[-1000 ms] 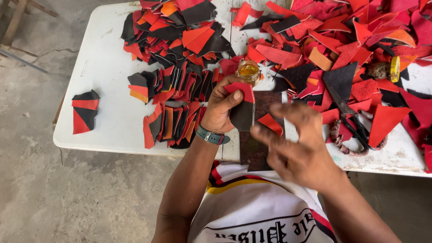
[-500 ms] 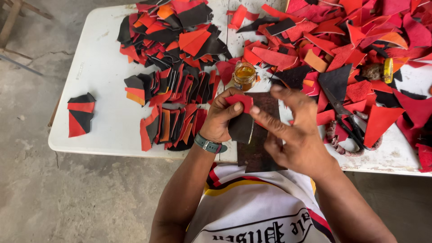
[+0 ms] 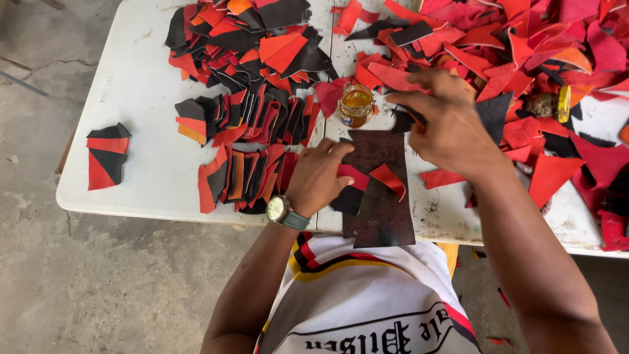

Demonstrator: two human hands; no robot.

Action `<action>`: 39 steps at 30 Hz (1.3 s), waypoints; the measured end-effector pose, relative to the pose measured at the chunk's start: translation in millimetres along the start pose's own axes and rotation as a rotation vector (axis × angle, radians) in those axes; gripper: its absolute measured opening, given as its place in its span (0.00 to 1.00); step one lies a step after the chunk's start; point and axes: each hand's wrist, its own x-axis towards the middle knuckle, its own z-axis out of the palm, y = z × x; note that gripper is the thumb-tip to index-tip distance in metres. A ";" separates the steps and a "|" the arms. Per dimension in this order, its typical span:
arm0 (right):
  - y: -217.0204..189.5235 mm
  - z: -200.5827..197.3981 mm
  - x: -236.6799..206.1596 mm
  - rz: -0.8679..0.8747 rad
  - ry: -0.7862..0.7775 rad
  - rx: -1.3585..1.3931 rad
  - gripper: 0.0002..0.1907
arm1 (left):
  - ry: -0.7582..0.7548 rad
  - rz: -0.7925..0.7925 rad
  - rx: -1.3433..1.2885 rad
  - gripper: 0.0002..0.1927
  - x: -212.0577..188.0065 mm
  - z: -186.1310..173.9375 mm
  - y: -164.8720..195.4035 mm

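My left hand (image 3: 320, 178), with a wristwatch, presses a joined red and black piece (image 3: 359, 183) flat on a dark brown board (image 3: 383, 213) at the table's near edge. A red flap of that piece (image 3: 389, 178) curls up beside my fingers. My right hand (image 3: 445, 121) reaches over the board into the heap of scraps, its fingertips closed on a black scrap (image 3: 405, 122). A small glass jar of amber glue (image 3: 356, 105) stands open just beyond the board, between my two hands.
A white folding table (image 3: 137, 85) carries a big heap of red, orange and black scraps (image 3: 524, 59) across the back and right. Overlapping cut pieces lie in rows (image 3: 249, 151) at left. A small stack (image 3: 108, 156) sits at the far left edge. A brush with a yellow band (image 3: 550, 105) lies in the heap.
My left hand lowered the red and black piece from the air onto the brown board. My right hand left that piece and moved up and right into the scrap heap.
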 end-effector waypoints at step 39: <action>4.0 19.3 40.5 -0.027 -0.280 -0.186 0.33 | 0.202 -0.155 -1.515 0.16 17.3 17.7 -13.4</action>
